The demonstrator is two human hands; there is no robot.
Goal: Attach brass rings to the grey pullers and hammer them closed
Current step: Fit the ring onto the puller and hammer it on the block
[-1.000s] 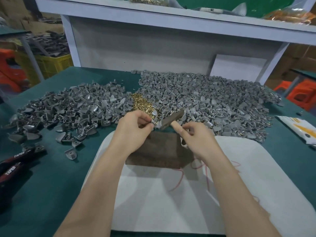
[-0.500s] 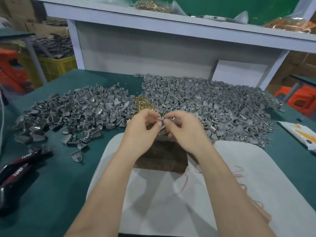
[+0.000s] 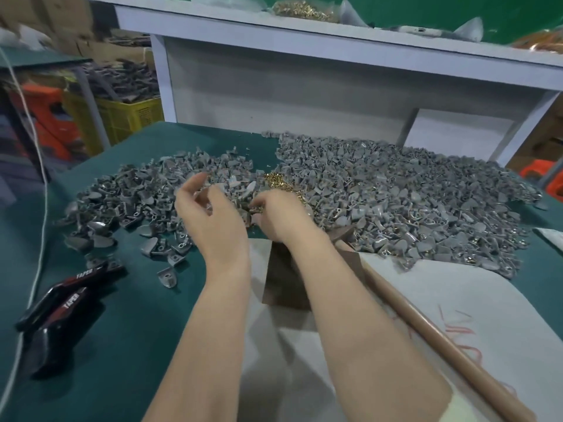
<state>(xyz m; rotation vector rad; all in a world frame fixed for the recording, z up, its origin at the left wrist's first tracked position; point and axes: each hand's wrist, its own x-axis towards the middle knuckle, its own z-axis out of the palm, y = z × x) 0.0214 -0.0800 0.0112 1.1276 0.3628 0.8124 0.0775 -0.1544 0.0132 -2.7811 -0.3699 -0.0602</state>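
Two heaps of grey pullers lie on the green table, a left heap [image 3: 128, 202] and a larger right heap [image 3: 396, 196]. A small pile of brass rings [image 3: 275, 179] sits between them. My left hand [image 3: 210, 217] hovers over the left heap with fingers loosely curled and nothing visibly in it. My right hand [image 3: 283, 214] is at the near edge of the ring pile, its fingertips pinching a small brass-tinted piece [image 3: 256, 208], blurred. The hammer [image 3: 426, 324] lies on the white mat, its head by the brown block [image 3: 283, 284].
Black-handled pliers [image 3: 61, 303] lie at the near left. A white cord [image 3: 39, 239] runs down the left side. A white mat [image 3: 457, 300] covers the near table. A white shelf frame [image 3: 274, 80] stands behind the heaps. A yellow crate [image 3: 122, 117] is at the far left.
The hands, joined over the block half a second ago, have parted. My left hand moved left over the left heap. The hammer, held a second ago, now lies on the mat.
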